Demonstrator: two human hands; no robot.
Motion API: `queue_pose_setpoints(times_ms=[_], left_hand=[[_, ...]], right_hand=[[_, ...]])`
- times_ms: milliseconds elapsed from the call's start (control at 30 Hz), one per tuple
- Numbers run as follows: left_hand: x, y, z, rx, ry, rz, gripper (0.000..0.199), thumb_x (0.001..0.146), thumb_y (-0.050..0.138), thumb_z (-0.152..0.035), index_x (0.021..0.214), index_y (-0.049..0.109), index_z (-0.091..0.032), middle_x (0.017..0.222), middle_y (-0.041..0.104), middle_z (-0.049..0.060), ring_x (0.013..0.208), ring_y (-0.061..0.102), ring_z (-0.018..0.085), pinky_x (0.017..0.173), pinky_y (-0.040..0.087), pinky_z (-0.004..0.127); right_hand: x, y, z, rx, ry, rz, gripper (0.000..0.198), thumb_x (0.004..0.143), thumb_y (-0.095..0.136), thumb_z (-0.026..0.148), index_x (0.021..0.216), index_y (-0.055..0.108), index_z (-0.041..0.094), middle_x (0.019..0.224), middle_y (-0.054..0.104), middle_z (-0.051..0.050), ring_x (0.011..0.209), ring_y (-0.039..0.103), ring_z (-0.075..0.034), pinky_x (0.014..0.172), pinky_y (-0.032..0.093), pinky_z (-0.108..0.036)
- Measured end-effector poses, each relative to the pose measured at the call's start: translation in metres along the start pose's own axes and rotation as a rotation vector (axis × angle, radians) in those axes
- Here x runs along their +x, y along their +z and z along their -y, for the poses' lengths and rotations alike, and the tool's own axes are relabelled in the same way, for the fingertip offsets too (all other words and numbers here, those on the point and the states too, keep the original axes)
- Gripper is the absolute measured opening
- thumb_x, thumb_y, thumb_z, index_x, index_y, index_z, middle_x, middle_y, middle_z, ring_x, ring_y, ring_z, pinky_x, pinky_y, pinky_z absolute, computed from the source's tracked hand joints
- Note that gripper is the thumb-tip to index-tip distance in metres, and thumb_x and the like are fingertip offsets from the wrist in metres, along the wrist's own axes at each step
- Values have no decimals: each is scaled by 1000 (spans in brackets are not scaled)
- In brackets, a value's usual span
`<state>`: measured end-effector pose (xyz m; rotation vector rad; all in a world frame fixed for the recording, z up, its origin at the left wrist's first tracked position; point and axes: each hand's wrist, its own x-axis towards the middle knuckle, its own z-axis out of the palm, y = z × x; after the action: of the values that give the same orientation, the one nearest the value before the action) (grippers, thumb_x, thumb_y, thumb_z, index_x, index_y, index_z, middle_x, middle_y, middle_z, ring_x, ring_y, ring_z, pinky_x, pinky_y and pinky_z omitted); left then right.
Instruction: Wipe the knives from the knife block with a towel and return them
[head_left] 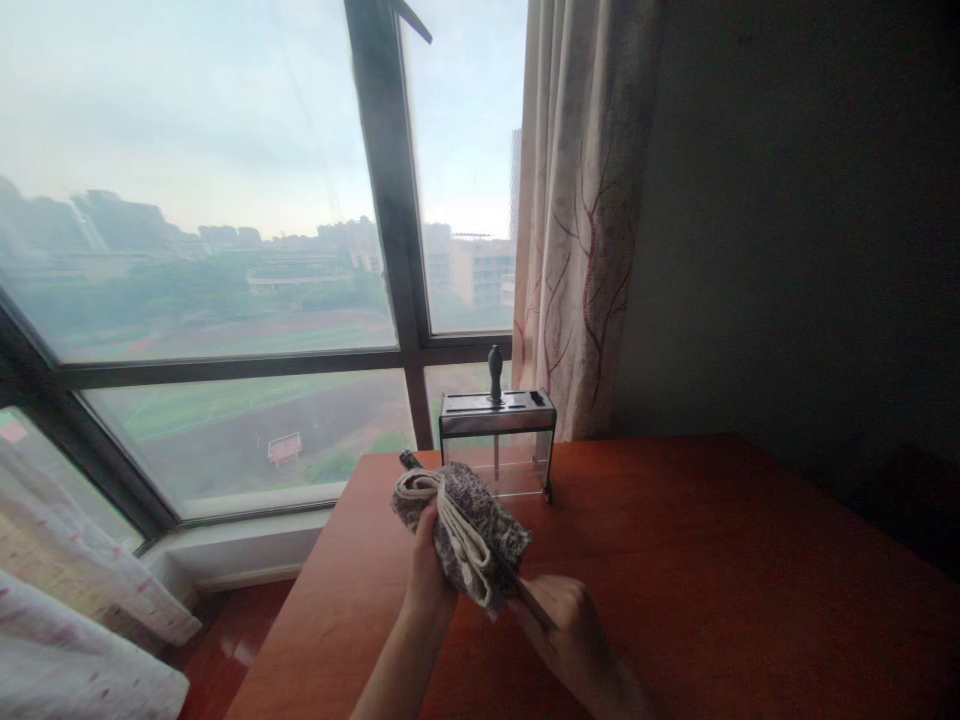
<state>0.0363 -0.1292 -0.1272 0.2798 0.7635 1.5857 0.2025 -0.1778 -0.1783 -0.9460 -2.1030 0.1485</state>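
At the back, a broad window (pixel 285 190); before it, a red-brown table (pixel 675 560), with a clear-sided rack (pixel 499 423) toward its far edge and one dark handle (pixel 495 372) upright in the top. Nearer than the rack, above the table, a folded cloth (pixel 487 520), clasped in the left hand (pixel 429 565), likely soft, light and safe to squeeze anywhere. Along the cloth's folds, a slim dark tool (pixel 534 600), gripped near the lower end in the right hand (pixel 564 618), probably stiff and smooth, possibly edged, so best held at one end.
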Motion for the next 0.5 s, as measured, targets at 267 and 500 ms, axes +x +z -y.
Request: queue_pose_setpoints(times_ms=[267,500], left_hand=[[8,-2,-24,-2,102,-73,21,80,61,-26,97,68,-15,88,75,5,83,71,21,79,57,31],[22,-18,-50,114,373,-345,21,73,71,-23,92,70,-14,77,72,1,65,67,14,65,55,23]], right_hand=[[5,-6,6,-138,-98,-32,22,95,46,22,88,67,18,56,60,-2,50,54,-14,52,31,-27],[7,-9,7,-161,-109,-4,25,95,47,18,80,67,18,53,58,-1,48,51,-13,52,29,-27]])
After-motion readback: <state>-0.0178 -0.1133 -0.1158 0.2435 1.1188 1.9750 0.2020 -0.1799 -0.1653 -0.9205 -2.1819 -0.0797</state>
